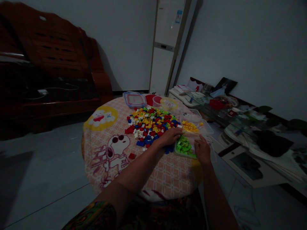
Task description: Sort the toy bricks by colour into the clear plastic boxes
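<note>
A clear plastic container (183,155) with green toy bricks (184,146) in it stands at the right side of the round table. My left hand (170,135) reaches over the right edge of a mixed brick pile (151,123), its fingers closed at the container's far left corner. At the container's right side, my right hand (202,149) has its fingers bent over the rim. Just beyond, yellow toy bricks (190,126) lie in another clear container (206,128). The dim light blurs the fingertips.
A patterned cloth (153,172) covers the table. Toward its far edge are a lidded clear box (135,99) and a round clear tub (157,101). A lone red brick (131,156) lies near me. A cluttered glass-topped stand (223,116) is at the right, a wooden bench (59,57) at the left.
</note>
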Motion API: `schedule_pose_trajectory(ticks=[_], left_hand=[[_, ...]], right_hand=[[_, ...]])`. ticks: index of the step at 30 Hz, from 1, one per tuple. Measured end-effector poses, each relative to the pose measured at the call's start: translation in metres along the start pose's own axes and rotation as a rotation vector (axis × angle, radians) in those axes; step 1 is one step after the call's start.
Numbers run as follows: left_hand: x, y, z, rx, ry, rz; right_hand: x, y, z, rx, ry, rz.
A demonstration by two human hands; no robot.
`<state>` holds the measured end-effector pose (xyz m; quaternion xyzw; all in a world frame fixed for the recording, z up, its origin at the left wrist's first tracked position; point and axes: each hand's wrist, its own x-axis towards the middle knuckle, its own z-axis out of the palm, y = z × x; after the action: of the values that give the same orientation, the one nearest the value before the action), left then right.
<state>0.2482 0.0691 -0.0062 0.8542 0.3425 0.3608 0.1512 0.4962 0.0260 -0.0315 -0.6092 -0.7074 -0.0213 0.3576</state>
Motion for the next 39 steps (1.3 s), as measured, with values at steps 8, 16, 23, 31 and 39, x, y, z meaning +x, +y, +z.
schedule_pose_trajectory(ticks=[8,16,23,31,39], left_hand=[[-0.002,-0.023,-0.011,0.108,0.147,-0.182],[-0.007,-0.034,-0.020,0.332,0.014,-0.357],[-0.006,-0.027,-0.023,0.405,-0.116,-0.378],[-0.007,-0.031,-0.022,0.390,-0.083,-0.366],[-0.003,-0.035,-0.016,0.258,0.082,-0.204]], right_hand=[[0.001,0.001,0.001,0.004,-0.009,0.016],[0.001,0.003,0.002,0.016,0.003,0.019],[0.001,0.006,0.003,0.003,-0.012,0.012],[0.000,0.003,0.000,-0.031,-0.003,-0.013],[0.001,0.003,0.002,-0.004,0.002,0.011]])
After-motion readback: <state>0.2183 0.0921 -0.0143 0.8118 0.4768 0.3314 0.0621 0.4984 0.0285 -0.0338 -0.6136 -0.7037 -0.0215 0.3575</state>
